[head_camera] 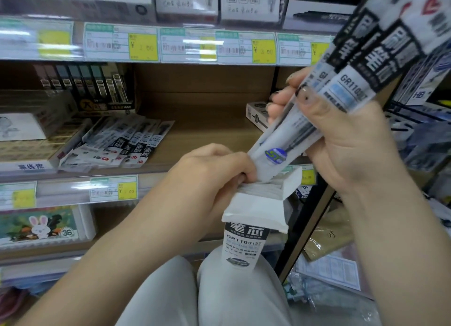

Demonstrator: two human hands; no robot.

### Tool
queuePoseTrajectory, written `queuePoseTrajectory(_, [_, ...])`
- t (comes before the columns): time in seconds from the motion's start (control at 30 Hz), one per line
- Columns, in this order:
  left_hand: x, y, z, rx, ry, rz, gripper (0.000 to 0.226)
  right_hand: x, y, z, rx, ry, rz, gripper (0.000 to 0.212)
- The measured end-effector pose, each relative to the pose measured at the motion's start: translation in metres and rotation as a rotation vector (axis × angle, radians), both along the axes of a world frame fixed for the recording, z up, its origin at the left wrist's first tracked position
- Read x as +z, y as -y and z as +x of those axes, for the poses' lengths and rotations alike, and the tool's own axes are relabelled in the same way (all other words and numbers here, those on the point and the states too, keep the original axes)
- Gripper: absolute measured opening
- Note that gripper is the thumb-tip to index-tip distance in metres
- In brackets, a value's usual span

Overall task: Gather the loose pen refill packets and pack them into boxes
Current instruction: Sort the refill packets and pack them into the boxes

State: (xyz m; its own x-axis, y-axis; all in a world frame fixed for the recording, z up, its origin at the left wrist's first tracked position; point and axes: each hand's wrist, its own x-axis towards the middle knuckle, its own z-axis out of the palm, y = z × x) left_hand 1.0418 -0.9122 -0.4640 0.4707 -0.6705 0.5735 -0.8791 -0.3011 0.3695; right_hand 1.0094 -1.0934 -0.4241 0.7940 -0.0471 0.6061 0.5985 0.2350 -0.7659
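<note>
My right hand (341, 140) grips a bundle of clear pen refill packets (366, 64) with black-and-white headers, slanted so their lower ends point into an open box. The white refill box (246, 238), marked GR1103/ST, stands upright between my knees with its flaps open and packets inside. My left hand (210, 174) has its fingers curled at the box's mouth, pinching the bottom end of the bundle where it meets the opening. More loose refill packets (117, 145) lie fanned on the wooden shelf at left.
Shelves with yellow price tags (144, 46) fill the view. A display box of refills (97, 86) stands behind the loose pile. A small white box (256, 114) lies on the shelf at right. Bagged goods (327, 267) sit on the floor at right. My grey-clad knees (195, 294) are below.
</note>
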Motion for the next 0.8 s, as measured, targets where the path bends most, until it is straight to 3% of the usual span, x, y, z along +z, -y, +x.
queuePoseTrajectory(0.13, [-0.001, 0.000, 0.003, -0.005, -0.016, -0.012, 0.019, 0.005, 0.003, 0.005, -0.035, -0.008, -0.105, 0.013])
queuePoseTrajectory(0.33, [-0.004, 0.000, 0.005, 0.006, -0.058, -0.029, 0.019, 0.009, 0.000, 0.000, -0.087, 0.177, -0.045, 0.009])
queuePoseTrajectory(0.43, [-0.004, 0.001, 0.005, 0.004, -0.065, -0.035, 0.019, 0.006, -0.003, -0.006, -0.055, 0.215, -0.117, 0.012])
queuePoseTrajectory(0.8, [-0.005, 0.000, 0.008, -0.007, -0.074, -0.049, 0.021, 0.001, 0.009, -0.008, 0.148, -0.021, -0.177, 0.025])
